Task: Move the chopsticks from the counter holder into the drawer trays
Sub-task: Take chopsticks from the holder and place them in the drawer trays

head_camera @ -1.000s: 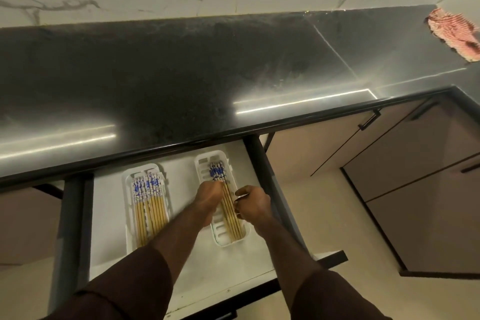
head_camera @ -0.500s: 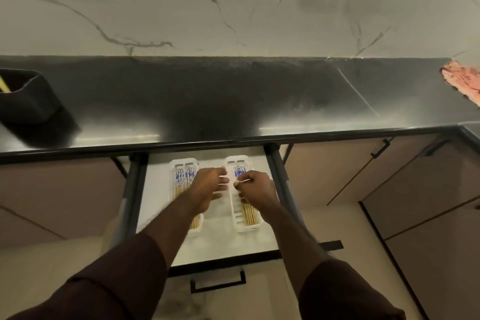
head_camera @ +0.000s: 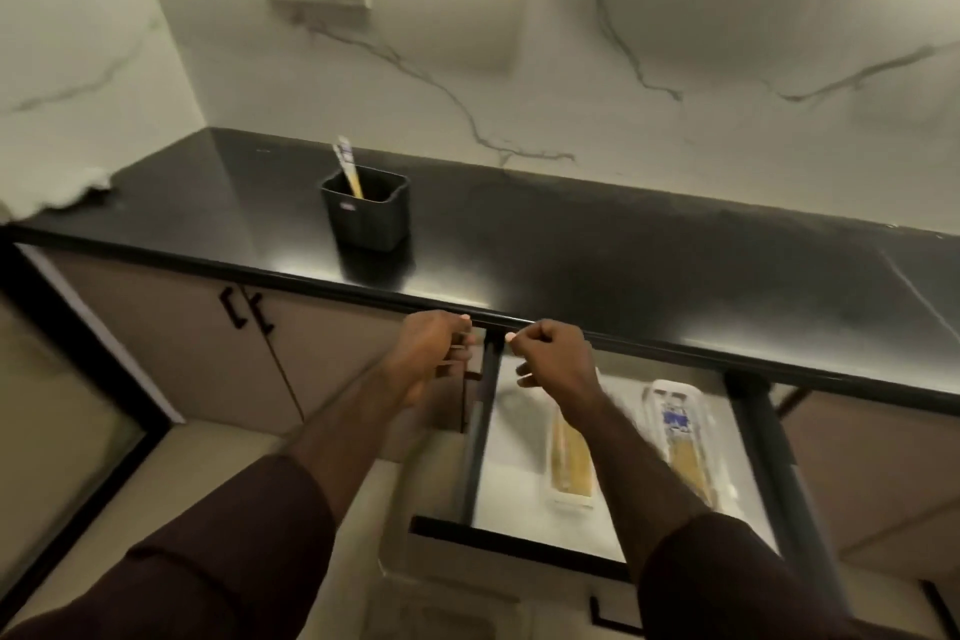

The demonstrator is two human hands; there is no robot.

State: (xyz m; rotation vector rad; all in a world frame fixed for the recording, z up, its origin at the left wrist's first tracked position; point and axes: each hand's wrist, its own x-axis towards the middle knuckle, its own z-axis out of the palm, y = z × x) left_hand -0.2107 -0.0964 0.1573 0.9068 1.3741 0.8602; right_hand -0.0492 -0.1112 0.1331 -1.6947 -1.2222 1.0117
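Chopsticks (head_camera: 347, 169): few stand in black holder (head_camera: 366, 221) on worktop (head_camera: 623, 265), 11 o'clock of hands; others lie in two white trays (head_camera: 670, 386) in open drawer (head_camera: 514, 473), 5 o'clock. L hand (head_camera: 434, 353), R hand (head_camera: 553, 353) at worktop edge, fingers curled, nothing seen held.

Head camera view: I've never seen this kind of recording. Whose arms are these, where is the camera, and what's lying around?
There is no machine here. A person wears a camera on their head, looking down at their own arms. The left hand and right hand hover by the counter edge, fingers curled, apparently holding nothing. On the counter stands a black holder with chopsticks sticking out. Below, an open drawer holds two white trays filled with more.
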